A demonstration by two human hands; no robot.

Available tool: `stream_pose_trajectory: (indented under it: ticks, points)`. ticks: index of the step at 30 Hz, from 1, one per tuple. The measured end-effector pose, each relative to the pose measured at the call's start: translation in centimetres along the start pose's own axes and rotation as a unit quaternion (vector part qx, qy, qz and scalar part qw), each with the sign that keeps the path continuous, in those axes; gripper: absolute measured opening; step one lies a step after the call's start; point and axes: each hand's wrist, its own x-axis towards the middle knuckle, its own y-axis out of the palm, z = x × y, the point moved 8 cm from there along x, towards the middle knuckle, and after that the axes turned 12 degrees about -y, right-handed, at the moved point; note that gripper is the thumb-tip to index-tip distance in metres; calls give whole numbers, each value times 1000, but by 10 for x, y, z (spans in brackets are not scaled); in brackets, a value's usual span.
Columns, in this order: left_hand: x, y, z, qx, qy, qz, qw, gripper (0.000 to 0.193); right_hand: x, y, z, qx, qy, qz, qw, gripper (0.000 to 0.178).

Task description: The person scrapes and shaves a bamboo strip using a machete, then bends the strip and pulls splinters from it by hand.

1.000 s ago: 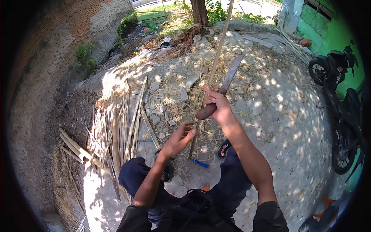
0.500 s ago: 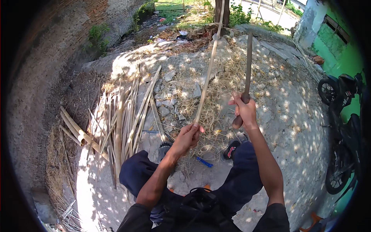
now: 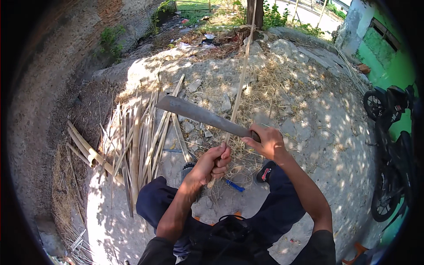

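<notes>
My left hand [image 3: 213, 163] is closed round the near end of a long, thin bamboo strip [image 3: 241, 79], which slants away from me toward the tree trunk. A short end of the strip sticks out below my fist. My right hand [image 3: 266, 142] grips the dark handle of a machete [image 3: 201, 115]. Its broad grey blade points left and lies across the strip just beyond my left hand; whether the edge touches the strip, I cannot tell. Pale shavings [image 3: 251, 154] are scattered on the ground beneath and beyond my hands.
To the left lie a pile of split bamboo strips [image 3: 138, 145] and thicker bamboo pieces [image 3: 81, 140]. A blue object [image 3: 234, 185] rests between my feet. At the far end stands a tree trunk [image 3: 253, 15]. A dark motorcycle [image 3: 388, 145] is by the green wall [image 3: 380, 62] on the right.
The machete has swung from pointing away from me to lying leftward across the bamboo strip. My right hand has moved left and down; the strip's near end now shows below my left fist.
</notes>
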Motion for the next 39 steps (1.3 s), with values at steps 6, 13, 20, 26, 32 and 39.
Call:
stream_pose_trajectory:
  ticks: [6, 13, 20, 26, 32, 39]
  points:
    - [-3, -4, 10, -33, -52, 43, 997, 43, -4, -4, 1, -20, -41, -3, 999, 54]
    - [-7, -1, 23, -148, -91, 126, 977, 44, -7, 0, -1, -56, -33, 24, 998, 59]
    - [-12, -2, 34, -175, -126, 155, 964, 43, -7, -10, -51, -61, 87, 31, 994, 59]
    - [-14, -11, 42, -88, -135, 73, 984, 45, -10, -10, -55, -28, 86, 29, 995, 56]
    - [-15, -14, 37, -88, -106, 72, 988, 44, -16, 10, -1, -24, -52, 43, 997, 49]
    - [-9, -10, 29, -51, -47, 68, 995, 47, -15, 15, 14, -9, -62, 41, 997, 54]
